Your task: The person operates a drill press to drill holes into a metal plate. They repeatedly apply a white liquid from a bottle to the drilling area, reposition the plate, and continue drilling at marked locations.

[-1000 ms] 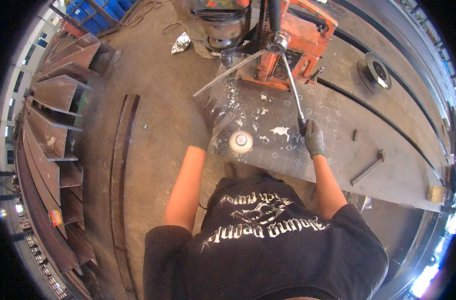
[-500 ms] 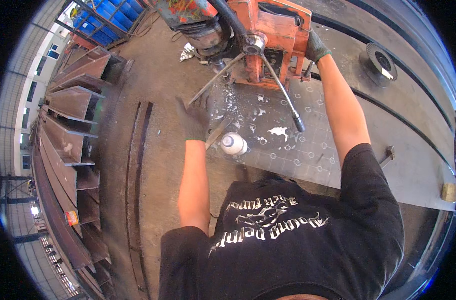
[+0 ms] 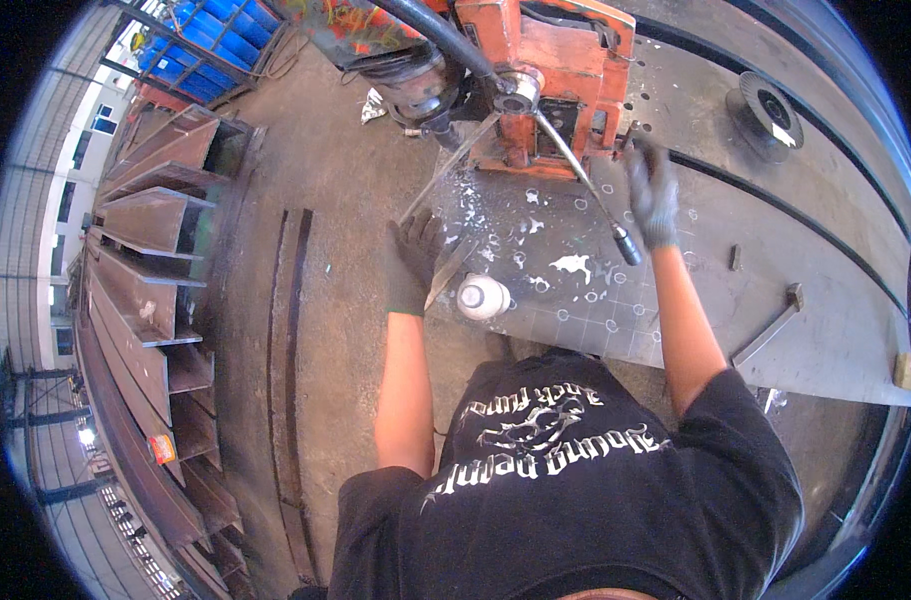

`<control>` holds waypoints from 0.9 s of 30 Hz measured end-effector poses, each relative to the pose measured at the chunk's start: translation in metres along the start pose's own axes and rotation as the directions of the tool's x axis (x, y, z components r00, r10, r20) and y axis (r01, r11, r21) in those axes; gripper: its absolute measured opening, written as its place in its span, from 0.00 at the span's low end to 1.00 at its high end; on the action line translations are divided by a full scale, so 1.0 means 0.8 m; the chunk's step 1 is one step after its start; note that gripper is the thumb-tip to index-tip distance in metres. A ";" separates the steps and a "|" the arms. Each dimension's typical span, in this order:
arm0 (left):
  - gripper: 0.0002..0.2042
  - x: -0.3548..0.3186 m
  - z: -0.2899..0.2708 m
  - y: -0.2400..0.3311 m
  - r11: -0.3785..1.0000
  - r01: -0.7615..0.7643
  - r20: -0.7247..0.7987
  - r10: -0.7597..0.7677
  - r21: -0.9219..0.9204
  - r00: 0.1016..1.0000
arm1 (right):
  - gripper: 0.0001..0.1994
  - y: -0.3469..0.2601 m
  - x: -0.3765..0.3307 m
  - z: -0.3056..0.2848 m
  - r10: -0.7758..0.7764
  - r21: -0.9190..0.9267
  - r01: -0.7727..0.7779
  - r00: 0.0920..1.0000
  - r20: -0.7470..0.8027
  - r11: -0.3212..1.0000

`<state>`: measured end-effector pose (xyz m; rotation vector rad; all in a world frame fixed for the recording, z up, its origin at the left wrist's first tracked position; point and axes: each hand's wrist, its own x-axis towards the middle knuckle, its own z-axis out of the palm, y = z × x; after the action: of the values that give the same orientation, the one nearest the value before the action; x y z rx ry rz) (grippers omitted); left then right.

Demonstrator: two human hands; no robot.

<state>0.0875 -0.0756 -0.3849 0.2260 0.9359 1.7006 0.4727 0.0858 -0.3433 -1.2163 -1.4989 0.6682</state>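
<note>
The drill stands on the plate, ahead of both hands. The left hand lies at the plate's near left edge, with the bottle just to its right. The right hand is beside the handle reaching back from the drill. The hammer lies right of it, the spool beyond. Beams lie far left of the left hand.

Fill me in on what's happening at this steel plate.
A person in dark gloves leans over a steel plate marked with rows of circles. An orange magnetic drill stands on it. The right hand hovers open by the drill's base, beside one of its feed handles. The left hand rests at the plate's edge, next to a white bottle. Pale chips lie scattered around the drill.
</note>
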 end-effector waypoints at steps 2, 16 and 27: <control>0.32 -0.013 -0.035 -0.013 0.984 -0.009 -0.073 0.023 0.177 0.997 | 0.23 0.020 -0.051 -0.009 0.127 -0.178 -0.081 0.955 0.267 0.981; 0.15 -0.071 -0.133 -0.045 -0.462 0.087 0.061 0.295 0.883 0.953 | 0.22 0.057 -0.120 0.148 0.454 -0.222 -0.406 0.854 0.253 0.887; 0.13 0.192 -0.054 -0.018 0.736 0.163 -0.526 0.292 0.657 0.798 | 0.25 0.030 -0.122 0.148 0.418 -0.254 -0.358 0.875 0.243 0.898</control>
<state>0.0179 0.0409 -0.4707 0.1940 2.0702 1.4300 0.3640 0.0250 -0.4358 -1.6612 -1.6046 1.0220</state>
